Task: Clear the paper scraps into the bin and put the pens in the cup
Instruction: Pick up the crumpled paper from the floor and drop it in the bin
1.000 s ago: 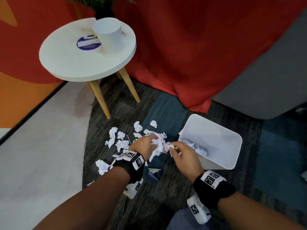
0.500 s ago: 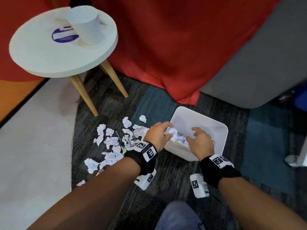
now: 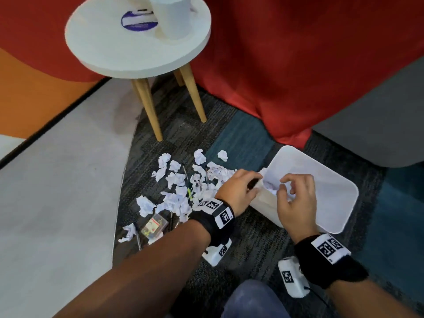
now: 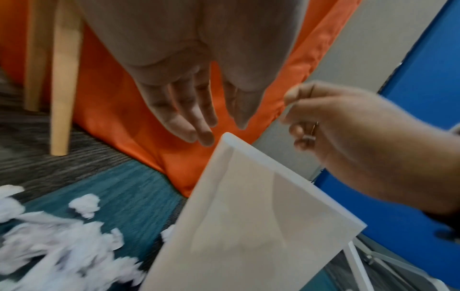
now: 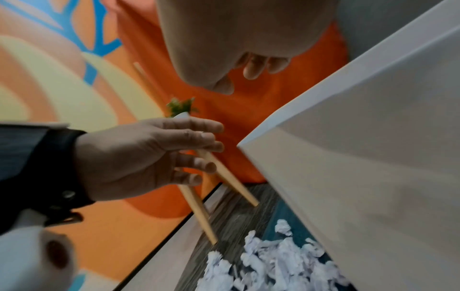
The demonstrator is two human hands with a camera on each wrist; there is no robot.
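Head view: the white bin [image 3: 339, 189] lies tipped on the carpet at right, some scraps inside; the left hand [image 3: 237, 191] hovers at its near-left rim, the right hand [image 3: 296, 198] over its mouth, both empty with loosely curled fingers. Paper scraps [image 3: 176, 193] and pens [image 3: 207, 180] lie left of the bin; the cup [image 3: 173, 17] stands on the far round table [image 3: 110, 42]

Left wrist view: fingers [image 4: 189, 118] relaxed, holding nothing, just beside the bin's corner

Right wrist view: fingertips [image 5: 254, 69] loosely curled, empty
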